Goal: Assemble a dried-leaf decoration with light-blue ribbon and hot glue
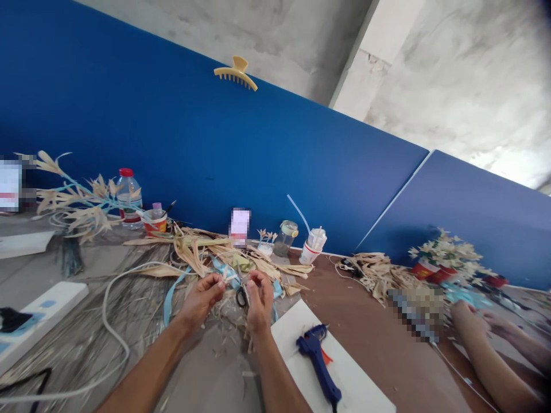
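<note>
My left hand (205, 297) and my right hand (259, 295) are held close together over a heap of dried husk strips (224, 252) on the table. Both hands pinch something small and pale between their fingertips; I cannot make out what it is. Black-handled scissors (241, 296) lie just between the hands, beside a light blue ribbon (172, 292). A blue glue gun (317, 358) lies on a white board (357, 384) to the right of my right forearm.
A blue partition (215, 149) closes the back, with a yellow hair claw (236, 72) on its top edge. A water bottle (128, 198), cups (155, 222), a jar (285, 238) stand along it. A white cable (107, 321) loops at left. Another person's arms (486, 344) rest at right.
</note>
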